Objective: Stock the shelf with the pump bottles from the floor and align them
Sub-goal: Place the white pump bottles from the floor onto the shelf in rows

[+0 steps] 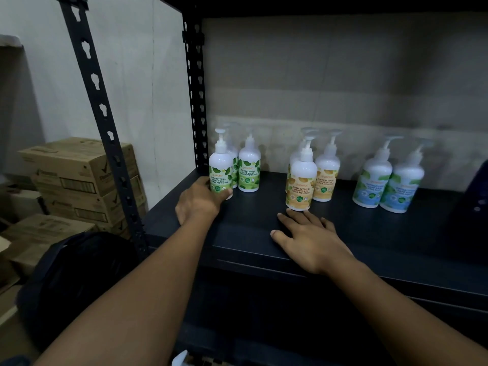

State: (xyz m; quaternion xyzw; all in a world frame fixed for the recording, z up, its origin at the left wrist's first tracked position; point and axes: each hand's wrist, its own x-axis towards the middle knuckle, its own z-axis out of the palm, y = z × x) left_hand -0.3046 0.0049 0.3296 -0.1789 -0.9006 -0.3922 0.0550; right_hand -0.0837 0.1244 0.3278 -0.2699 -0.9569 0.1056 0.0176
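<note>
White pump bottles stand on the dark shelf (264, 233) in three groups. At the left, my left hand (198, 202) grips the base of the front green-label bottle (220, 167); two more green-label bottles (249, 169) stand beside and behind it. In the middle are yellow-label bottles (301, 180), front one nearest me. My right hand (309, 233) lies flat on the shelf with fingers spread, fingertips just short of that front bottle. Two blue-label bottles (390, 180) stand side by side at the right.
Black slotted uprights (195, 101) frame the shelf's left end. Stacked cardboard boxes (79, 178) sit on the floor to the left, with a dark bag (79, 273) in front. A dark object (475, 202) stands at the shelf's right edge.
</note>
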